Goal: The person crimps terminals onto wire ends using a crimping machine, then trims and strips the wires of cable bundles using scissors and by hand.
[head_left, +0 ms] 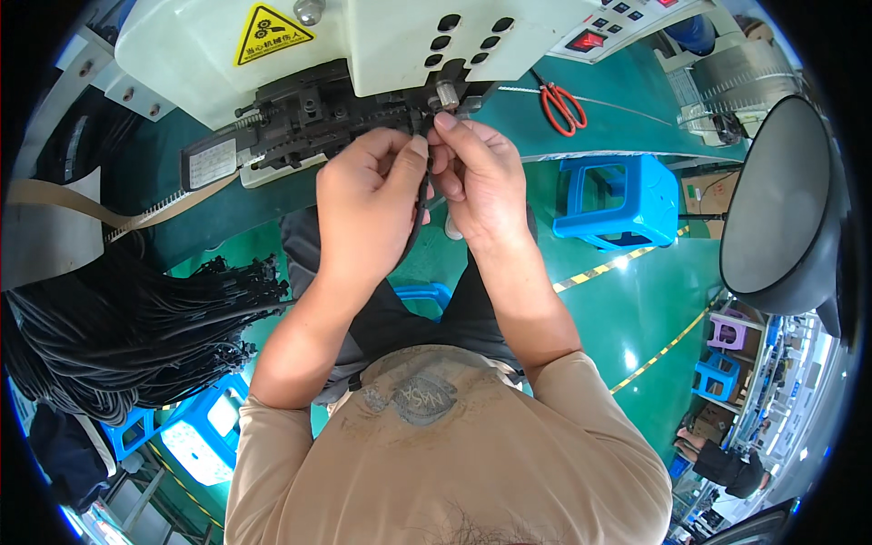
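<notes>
Both hands are raised together at the front of a pale crimping machine point(436, 54), just below its dark metal die assembly point(313, 113). My left hand point(371, 195) is closed, thumb against the bent index finger, on a thin black cable point(421, 211) that hangs down between my wrists. My right hand point(483, 173) is closed beside it, thumb and fingers pinched at the upper part of the same cable, close under a silvery metal knob point(446, 94). Fingers and machine parts hide the cable's tip. A strip of small metal terminals point(154, 213) with brown paper tape runs into the die from the left.
Red-handled scissors point(563, 109) lie on the green worktop point(609, 132) at right. Thick bundles of black cables point(118, 327) hang at left. Blue stools point(627, 204) stand on the floor. A round grey-faced black object point(777, 195) is at far right; another person point(727, 468) is lower right.
</notes>
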A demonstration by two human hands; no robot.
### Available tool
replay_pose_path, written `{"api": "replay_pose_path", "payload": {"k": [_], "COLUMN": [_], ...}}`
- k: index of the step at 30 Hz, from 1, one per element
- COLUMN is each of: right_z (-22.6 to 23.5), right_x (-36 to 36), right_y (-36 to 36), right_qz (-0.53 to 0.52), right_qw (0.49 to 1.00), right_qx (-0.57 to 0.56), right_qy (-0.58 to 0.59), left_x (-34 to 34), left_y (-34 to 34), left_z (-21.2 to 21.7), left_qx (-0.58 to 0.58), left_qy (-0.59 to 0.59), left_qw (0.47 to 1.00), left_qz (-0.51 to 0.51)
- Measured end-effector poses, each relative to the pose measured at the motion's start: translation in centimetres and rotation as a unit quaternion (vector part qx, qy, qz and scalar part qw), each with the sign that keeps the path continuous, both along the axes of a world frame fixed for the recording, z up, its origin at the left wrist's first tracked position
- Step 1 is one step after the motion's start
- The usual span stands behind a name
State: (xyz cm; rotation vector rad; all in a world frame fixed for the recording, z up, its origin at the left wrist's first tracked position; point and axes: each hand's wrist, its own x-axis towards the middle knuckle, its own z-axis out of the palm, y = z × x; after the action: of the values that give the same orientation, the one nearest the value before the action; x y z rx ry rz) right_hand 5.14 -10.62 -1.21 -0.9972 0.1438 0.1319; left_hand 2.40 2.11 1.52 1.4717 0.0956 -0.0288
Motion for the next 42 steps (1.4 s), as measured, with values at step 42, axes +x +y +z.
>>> {"api": "replay_pose_path", "payload": {"k": [42], "right_z": [-13.8], "right_x": [-12.5], "right_y": [-1.0], "right_qz": [0.356], "right_qw": [0.835], "right_qx": [-0.406], "right_qy": [-0.104], "left_x": [2.7], "left_y": [9.8], "left_z": [20.2], "left_qx": [0.182], "left_qy": [-0.224], "left_qw": [0.957], "left_qz": [0.001]}}
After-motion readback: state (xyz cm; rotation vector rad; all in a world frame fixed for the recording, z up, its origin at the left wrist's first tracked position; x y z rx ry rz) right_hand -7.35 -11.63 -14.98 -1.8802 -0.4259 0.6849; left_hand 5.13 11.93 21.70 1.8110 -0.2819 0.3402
